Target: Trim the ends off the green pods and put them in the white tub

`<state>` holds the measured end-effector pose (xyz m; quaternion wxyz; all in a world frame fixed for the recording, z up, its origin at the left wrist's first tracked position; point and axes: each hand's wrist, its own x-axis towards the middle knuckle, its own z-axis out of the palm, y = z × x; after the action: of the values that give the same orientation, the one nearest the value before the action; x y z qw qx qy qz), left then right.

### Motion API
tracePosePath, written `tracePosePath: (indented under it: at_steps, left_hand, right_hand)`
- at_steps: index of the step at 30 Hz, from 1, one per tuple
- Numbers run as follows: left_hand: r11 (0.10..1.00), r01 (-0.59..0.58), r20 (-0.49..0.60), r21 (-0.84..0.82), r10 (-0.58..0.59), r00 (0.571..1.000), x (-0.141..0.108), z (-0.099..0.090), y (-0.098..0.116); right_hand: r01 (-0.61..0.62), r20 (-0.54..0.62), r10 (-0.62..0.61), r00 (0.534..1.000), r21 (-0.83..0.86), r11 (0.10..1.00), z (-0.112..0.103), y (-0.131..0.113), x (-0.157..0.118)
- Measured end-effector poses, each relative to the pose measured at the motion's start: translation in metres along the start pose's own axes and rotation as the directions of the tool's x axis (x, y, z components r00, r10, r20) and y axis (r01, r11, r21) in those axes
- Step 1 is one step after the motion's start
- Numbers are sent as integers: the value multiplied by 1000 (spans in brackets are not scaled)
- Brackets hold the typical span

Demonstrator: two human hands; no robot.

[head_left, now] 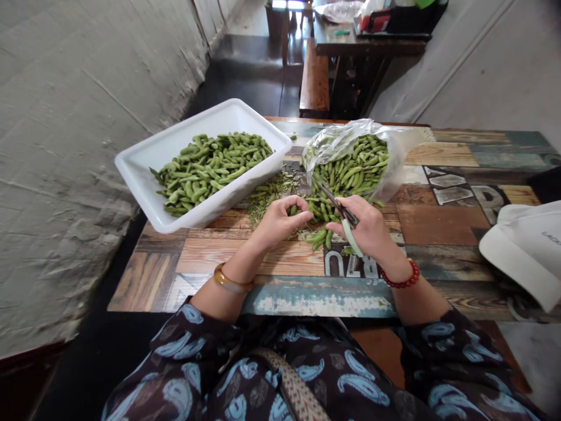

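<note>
To the near side of the bag (337, 146), the left hand (283, 221) pinched a pod (293, 209) between nearly closed thumb and fingers and the right hand (368, 227) curled its fingers round the scissors (351, 236), while the tub (144, 175) stood left of the bag.

The place looked like a small eatery or shop, though which was unclear, with a patchwork wood-print table (245, 255) beside a rough, pale wall (87, 117), and beyond it a wooden bench (314, 79) along a second dark table (368, 47) holding a loaded tray (394, 36).
</note>
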<state>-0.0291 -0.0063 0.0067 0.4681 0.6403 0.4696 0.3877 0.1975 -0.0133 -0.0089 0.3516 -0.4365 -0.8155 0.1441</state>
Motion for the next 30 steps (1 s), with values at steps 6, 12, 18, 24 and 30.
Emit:
tracePosePath:
  at_steps: [6, 12, 18, 24, 30]
  left_hand:
    - [909, 162, 0, -383, -175, 985, -3, 0, 2]
    - [927, 154, -30, -342, -174, 984, -3, 2, -4]
    - [957, 73, -82, -281, -100, 992, -2, 6, -5]
    - [966, 29, -67, -257, -47, 997, -2, 6, -7]
    - [975, 25, -41, -221, -34, 999, 0, 3, -10]
  right_hand:
    - [40, 98, -45, 994, 49, 998, 0, -2, 0]
    - [30, 201, -41, 979, 61, 998, -4, -9, 0]
    - [36, 219, -55, 974, 89, 995, -3, -14, -1]
    - [44, 216, -63, 974, 89, 995, -3, -13, -1]
    - [49, 234, -63, 970, 65, 997, -5, -14, -1]
